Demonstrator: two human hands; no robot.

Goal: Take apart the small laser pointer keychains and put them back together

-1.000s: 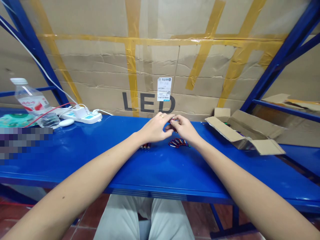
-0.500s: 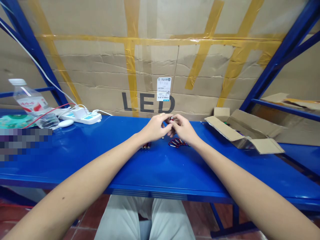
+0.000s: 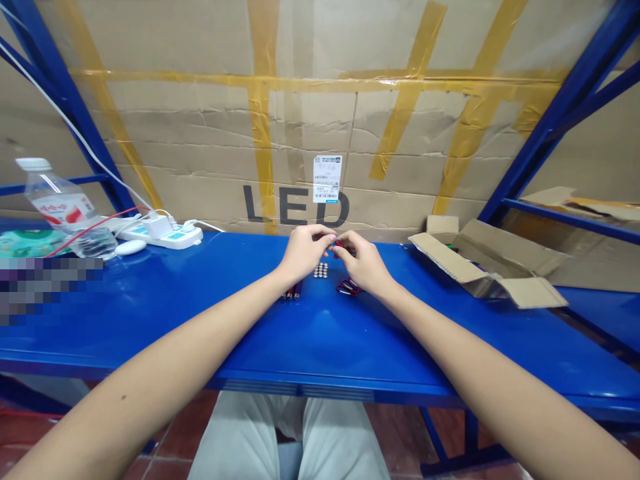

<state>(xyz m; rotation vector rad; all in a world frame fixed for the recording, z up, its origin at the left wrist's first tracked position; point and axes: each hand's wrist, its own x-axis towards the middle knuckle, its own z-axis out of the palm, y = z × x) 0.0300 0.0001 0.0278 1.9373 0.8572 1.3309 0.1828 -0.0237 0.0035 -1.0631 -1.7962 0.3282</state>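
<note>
Over the blue table, my left hand and my right hand meet at the fingertips. Between them shows a small red item, mostly covered by the fingers; my right fingers pinch it. The left fingers are closed too, but what they grip is too small to tell. Beneath the hands lie several small silvery round pieces in rows. Red carabiner-like clips lie beside my right wrist, partly covered. Dark red sticks with metallic ends lie under my left wrist.
An open cardboard box stands at the right. At the left are a plastic bottle, a white power strip with cables and a white oval object. A large cardboard sheet rises behind the table.
Both hands have shifted slightly left, with the small red item between them. The silvery pieces beneath have come into view, and my right hand covers more of the red clips.
</note>
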